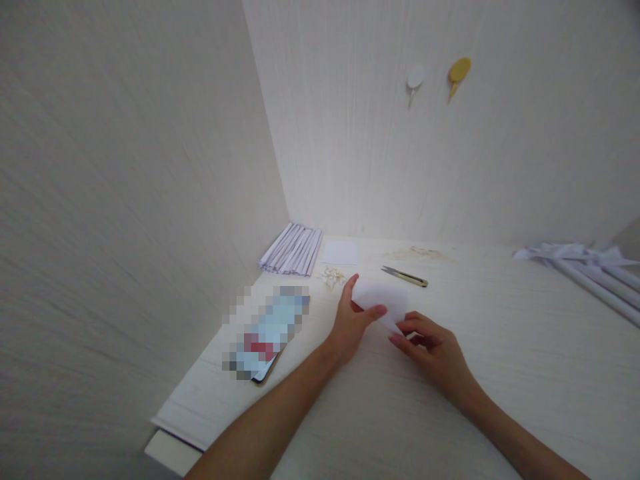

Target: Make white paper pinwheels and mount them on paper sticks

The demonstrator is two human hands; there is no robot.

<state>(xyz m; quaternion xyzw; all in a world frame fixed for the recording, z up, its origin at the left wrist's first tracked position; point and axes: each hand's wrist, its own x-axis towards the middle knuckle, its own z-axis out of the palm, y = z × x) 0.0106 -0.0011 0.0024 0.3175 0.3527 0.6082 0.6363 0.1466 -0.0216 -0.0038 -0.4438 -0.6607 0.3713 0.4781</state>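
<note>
Pale textured walls (125, 167) meet in a corner above a white table (500, 347).

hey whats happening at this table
A person is working a small white sheet of paper on the table with both bare hands. The left hand pinches its left edge, and the right hand presses at its lower right corner. Beyond them lie small snips, another white sheet, a stack of folded paper strips in the corner, and rolled white tubes at right.
</note>
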